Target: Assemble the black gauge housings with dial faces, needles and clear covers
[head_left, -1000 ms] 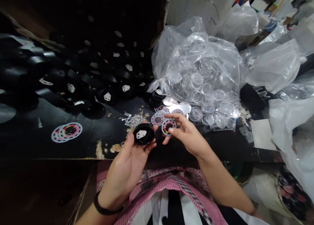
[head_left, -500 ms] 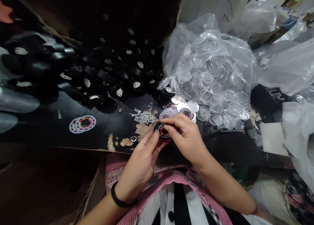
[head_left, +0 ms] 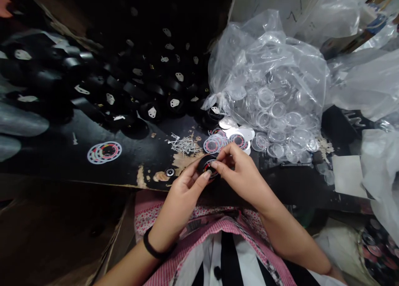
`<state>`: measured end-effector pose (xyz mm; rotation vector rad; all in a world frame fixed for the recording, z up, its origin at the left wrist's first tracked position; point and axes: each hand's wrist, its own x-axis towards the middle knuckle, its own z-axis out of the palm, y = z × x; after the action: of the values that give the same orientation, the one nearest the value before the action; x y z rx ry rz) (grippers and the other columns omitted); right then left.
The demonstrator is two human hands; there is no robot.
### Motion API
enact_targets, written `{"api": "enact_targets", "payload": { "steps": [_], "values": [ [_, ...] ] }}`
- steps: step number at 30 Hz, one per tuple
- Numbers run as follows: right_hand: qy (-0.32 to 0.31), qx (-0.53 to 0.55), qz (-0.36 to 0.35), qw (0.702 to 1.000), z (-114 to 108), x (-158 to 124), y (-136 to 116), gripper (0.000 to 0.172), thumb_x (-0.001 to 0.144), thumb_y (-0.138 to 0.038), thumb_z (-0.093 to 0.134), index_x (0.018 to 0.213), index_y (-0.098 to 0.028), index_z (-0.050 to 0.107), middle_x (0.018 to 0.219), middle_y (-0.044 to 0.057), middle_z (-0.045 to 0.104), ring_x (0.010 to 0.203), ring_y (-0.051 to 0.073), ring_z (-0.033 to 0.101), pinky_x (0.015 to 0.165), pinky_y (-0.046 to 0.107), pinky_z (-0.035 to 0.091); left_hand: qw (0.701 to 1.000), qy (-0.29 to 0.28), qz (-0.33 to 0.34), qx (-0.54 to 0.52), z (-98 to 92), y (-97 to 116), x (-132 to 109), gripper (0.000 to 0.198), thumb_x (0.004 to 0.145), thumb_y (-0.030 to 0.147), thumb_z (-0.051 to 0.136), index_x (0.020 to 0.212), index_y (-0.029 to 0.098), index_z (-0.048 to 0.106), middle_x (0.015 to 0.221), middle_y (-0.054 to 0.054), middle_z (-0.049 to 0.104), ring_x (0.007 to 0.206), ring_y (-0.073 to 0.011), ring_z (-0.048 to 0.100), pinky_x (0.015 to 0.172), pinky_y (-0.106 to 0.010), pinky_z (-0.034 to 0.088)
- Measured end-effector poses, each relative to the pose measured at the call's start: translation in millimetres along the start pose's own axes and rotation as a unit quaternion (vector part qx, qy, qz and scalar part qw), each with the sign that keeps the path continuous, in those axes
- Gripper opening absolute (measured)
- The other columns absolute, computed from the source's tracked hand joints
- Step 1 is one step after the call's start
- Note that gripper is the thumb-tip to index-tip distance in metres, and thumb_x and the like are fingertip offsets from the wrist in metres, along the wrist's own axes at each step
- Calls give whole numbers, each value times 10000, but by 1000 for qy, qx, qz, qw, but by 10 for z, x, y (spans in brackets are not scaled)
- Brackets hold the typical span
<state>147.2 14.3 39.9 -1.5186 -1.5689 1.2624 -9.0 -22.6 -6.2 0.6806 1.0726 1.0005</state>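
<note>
Gripping black case (head_left: 202,163) in left hand (head_left: 186,186), lower centre of frame, over front part of worktop (head_left: 68,163). Wrapped from left and below, thumb over front edge, likely to steady the case and offer its face to the right side. Tilted rather than level, probably for a clear look and thumb access.

Narrow pinch in right hand (head_left: 238,166), just right of centre: thumb on printed disc (head_left: 209,165), fingers bent at upper rim. Touching disc and case together, probably to control disc position against the rim. Mostly covered by thumbs; cannot tell depth of seating.

Just beyond right fingers: loose heap of printed discs (head_left: 212,144) and white discs (head_left: 246,133), presumably there for short reach. Left of that: pale pins (head_left: 183,145), spread thin, likely for picking singly. Lower left of pins: small ring (head_left: 170,172), alone near front edge. Centre left: overlapping discs (head_left: 109,151), print up, likely fanned for easy lifting.

Upper left: heaped black cases (head_left: 132,128), some with pale plates showing, probably set back to spare the front strip. Upper right of centre: clear bag (head_left: 249,40) around clear covers (head_left: 265,97), probably for containing loose stock.
</note>
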Motion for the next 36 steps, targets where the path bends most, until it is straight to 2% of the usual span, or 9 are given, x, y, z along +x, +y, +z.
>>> {"api": "enact_targets", "payload": {
  "steps": [6,12,15,19,21,23,26,31,36],
  "values": [
    [-42,29,40,998,67,-49,19,192,847,-321,651,955,-206,541,880,-13,598,695,108,557,654,268,467,998,17,19,65,-38,42,-38,378,834,377,720,1179,225,693,1255,-61,708,1178,-244,644,1090,-387,453],
    [-85,30,-24,996,126,33,-11,119,878,-260,622,962,-202,561,897,-1,641,746,116,599,671,253,489,999,23,-26,2,-192,60,-82,347,802,402,745,1111,242,743,1200,-67,727,1140,-293,659,976,-407,549],
    [-83,-99,-84,988,150,228,-28,90,923,-232,569,984,-183,614,971,45,688,867,163,633,788,311,493,997,74,-12,-9,-283,69,-85,344,784,385,767,1100,251,744,1161,-56,736,1102,-281,674,966,-404,558],
    [-29,-410,-140,901,272,516,-65,164,930,-220,513,936,-143,657,1002,137,687,988,299,616,852,441,434,988,132,-7,-77,-291,102,-80,292,777,357,777,1034,227,730,1069,-38,744,994,-243,702,905,-411,589],
    [-31,-478,-158,863,344,607,-78,198,928,-236,496,972,-127,656,1005,161,681,962,327,618,817,458,423,982,150,-2,-112,-267,129,-71,266,767,333,784,991,204,721,1045,-38,744,962,-220,705,902,-396,586],
    [-36,-498,-168,850,387,659,-80,211,918,-204,472,987,-113,649,984,166,680,928,327,625,788,452,415,979,152,-8,-138,-253,156,-58,255,761,309,787,972,186,714,1037,-42,745,945,-202,708,903,-371,578],
    [-47,-471,-160,866,378,679,-63,175,908,-184,483,926,-120,646,922,138,682,879,279,625,776,405,406,972,146,-29,-180,-255,196,-28,233,778,283,770,980,194,695,1032,-45,756,976,-203,717,907,-355,568],
    [-51,-248,-171,952,295,567,-42,61,874,-190,586,818,-170,601,831,37,647,782,158,579,750,288,426,944,105,-98,-298,-219,306,41,90,892,266,647,971,235,677,1128,-22,752,1054,-216,713,975,-421,550],
    [-22,-170,-199,965,222,370,-31,41,878,-178,583,839,-189,591,874,44,620,853,171,571,792,304,452,932,111,-97,-331,-123,383,76,169,936,219,537,923,170,698,1040,-93,776,1061,-212,714,1042,-393,516]
  ]
}}
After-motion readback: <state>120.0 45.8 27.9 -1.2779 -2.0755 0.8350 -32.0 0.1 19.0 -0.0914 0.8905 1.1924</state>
